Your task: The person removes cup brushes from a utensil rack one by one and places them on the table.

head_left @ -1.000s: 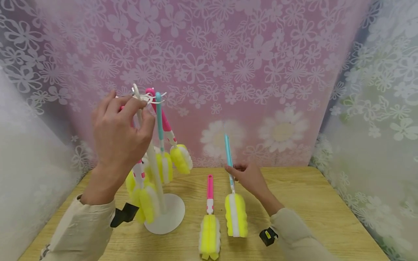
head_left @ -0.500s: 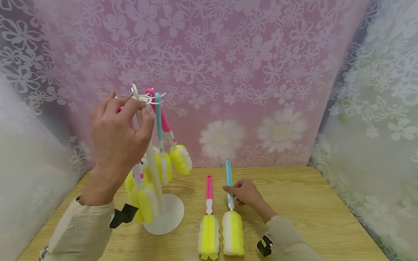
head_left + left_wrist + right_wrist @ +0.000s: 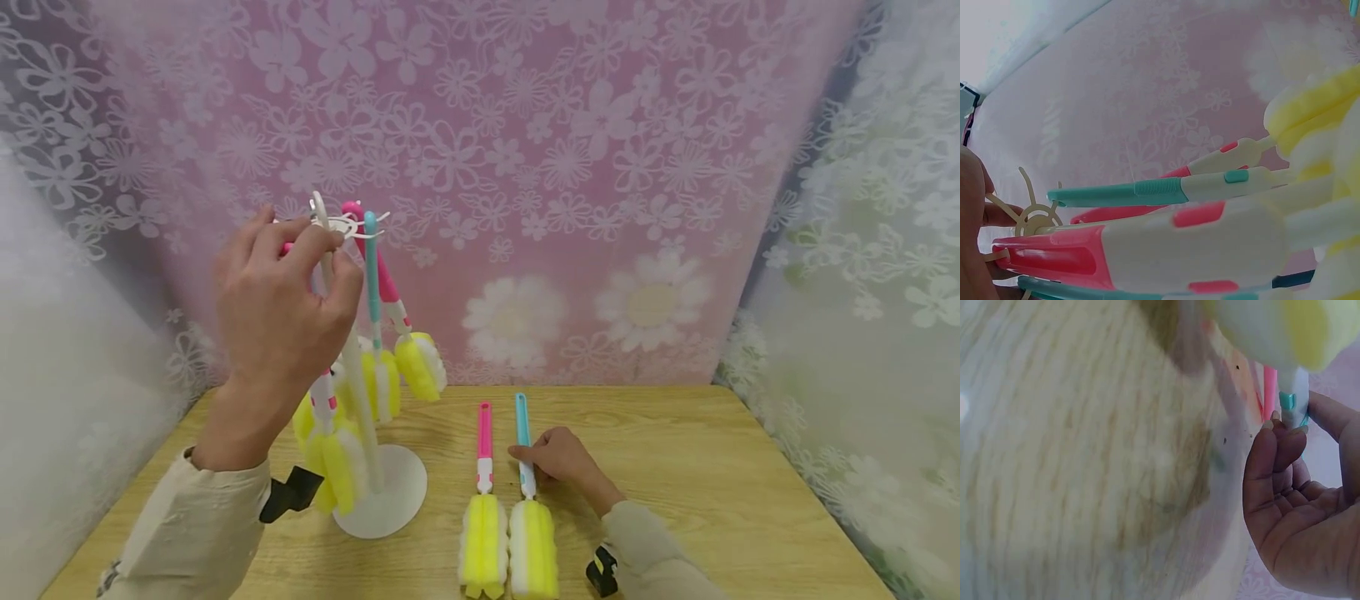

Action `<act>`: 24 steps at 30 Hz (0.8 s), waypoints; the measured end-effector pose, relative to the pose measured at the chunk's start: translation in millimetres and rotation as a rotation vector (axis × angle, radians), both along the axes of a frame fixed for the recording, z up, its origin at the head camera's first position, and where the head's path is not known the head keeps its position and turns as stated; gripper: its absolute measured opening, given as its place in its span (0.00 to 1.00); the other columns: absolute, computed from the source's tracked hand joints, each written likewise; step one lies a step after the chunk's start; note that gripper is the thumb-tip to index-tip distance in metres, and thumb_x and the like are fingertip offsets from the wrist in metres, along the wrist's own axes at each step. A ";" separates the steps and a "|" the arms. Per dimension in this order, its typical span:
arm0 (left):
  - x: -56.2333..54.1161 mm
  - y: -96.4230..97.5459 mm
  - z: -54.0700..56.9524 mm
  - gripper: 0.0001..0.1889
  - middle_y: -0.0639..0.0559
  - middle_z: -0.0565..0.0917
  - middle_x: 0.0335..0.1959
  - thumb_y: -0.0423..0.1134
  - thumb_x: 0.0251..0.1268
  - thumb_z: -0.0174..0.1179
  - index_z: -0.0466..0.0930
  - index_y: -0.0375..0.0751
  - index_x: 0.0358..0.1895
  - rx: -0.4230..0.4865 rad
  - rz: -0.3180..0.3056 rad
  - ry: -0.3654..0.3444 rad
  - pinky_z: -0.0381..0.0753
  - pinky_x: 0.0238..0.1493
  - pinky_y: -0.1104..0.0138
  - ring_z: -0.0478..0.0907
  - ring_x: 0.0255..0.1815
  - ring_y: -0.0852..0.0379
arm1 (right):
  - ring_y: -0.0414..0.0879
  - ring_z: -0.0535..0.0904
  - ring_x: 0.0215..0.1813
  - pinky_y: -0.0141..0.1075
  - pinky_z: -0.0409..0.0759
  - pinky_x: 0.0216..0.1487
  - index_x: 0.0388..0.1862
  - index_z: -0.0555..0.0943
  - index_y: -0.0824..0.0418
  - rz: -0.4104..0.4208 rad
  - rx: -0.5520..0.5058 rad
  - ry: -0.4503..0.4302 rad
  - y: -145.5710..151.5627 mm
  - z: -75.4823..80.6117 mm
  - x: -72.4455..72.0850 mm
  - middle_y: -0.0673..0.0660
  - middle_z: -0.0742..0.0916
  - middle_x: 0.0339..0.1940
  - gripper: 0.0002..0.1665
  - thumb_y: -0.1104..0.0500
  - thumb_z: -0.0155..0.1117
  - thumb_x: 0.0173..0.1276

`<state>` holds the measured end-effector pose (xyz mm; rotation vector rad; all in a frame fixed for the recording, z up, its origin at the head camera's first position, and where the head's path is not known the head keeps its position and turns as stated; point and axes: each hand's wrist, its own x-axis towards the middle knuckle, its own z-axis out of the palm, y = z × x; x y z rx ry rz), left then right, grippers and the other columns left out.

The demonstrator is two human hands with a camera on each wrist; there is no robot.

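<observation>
My left hand [image 3: 281, 304] holds the top of a white hook stand [image 3: 393, 492], its thumb and fingers at the hook ring [image 3: 1038, 219]. Sponge brushes with pink and teal handles hang from the hooks, among them a teal-handled brush [image 3: 372, 275] and a pink-handled brush [image 3: 1054, 253]. My fingers cover part of the ring in the head view. On the right, my right hand [image 3: 562, 458] pinches the handle of a blue-handled sponge brush [image 3: 534, 550] low over the table. Left of it lies a pink-handled sponge brush [image 3: 483, 542], roughly parallel.
The wooden table [image 3: 675, 500] has a flowered pink backdrop [image 3: 525, 167] behind it and pale patterned sheets at both sides. The stand's round base is at the left of the table, beside the two brushes.
My right hand has lowered the blue-handled brush towards me, down beside the pink-handled one. My left hand keeps its hold on the stand.
</observation>
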<state>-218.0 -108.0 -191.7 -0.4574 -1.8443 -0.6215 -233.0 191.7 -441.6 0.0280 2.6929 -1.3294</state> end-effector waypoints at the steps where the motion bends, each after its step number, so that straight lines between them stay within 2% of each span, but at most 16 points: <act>1: -0.3 0.4 0.4 0.19 0.38 0.83 0.40 0.44 0.59 0.46 0.85 0.36 0.37 0.001 -0.001 0.005 0.59 0.67 0.52 0.75 0.53 0.38 | 0.40 0.56 0.09 0.31 0.63 0.16 0.06 0.67 0.58 0.002 0.001 0.002 0.1 -0.9 -0.6 0.48 0.67 0.03 0.30 0.48 0.68 0.61; 8: -0.3 0.8 1.4 0.19 0.39 0.83 0.38 0.44 0.60 0.45 0.84 0.36 0.35 -0.013 0.005 0.000 0.58 0.67 0.53 0.75 0.52 0.38 | 0.39 0.56 0.10 0.30 0.59 0.15 0.06 0.68 0.55 -0.027 0.095 0.021 -1.0 -5.1 -2.3 0.46 0.65 0.03 0.29 0.47 0.69 0.60; 13: -0.9 2.8 2.2 0.18 0.40 0.83 0.36 0.43 0.60 0.46 0.84 0.36 0.33 -0.017 -0.003 -0.001 0.58 0.67 0.55 0.75 0.51 0.38 | 0.39 0.58 0.11 0.30 0.60 0.16 0.06 0.68 0.55 -0.057 0.147 0.011 -3.5 -5.4 -1.9 0.46 0.66 0.04 0.29 0.47 0.69 0.59; 19: -0.2 1.4 1.1 0.18 0.39 0.82 0.40 0.44 0.61 0.45 0.83 0.36 0.35 -0.035 0.007 -0.046 0.57 0.68 0.53 0.73 0.54 0.37 | 0.39 0.59 0.12 0.30 0.60 0.17 0.07 0.66 0.55 -0.077 0.176 0.000 -6.0 -7.0 -1.2 0.46 0.65 0.06 0.29 0.46 0.69 0.58; 24: 1.2 -1.2 1.6 0.18 0.38 0.82 0.41 0.43 0.61 0.46 0.84 0.35 0.37 -0.035 0.006 -0.065 0.56 0.68 0.54 0.73 0.55 0.38 | 0.39 0.61 0.11 0.30 0.63 0.16 0.07 0.67 0.55 -0.058 0.166 0.014 -8.8 -6.4 -1.2 0.46 0.67 0.04 0.29 0.47 0.68 0.59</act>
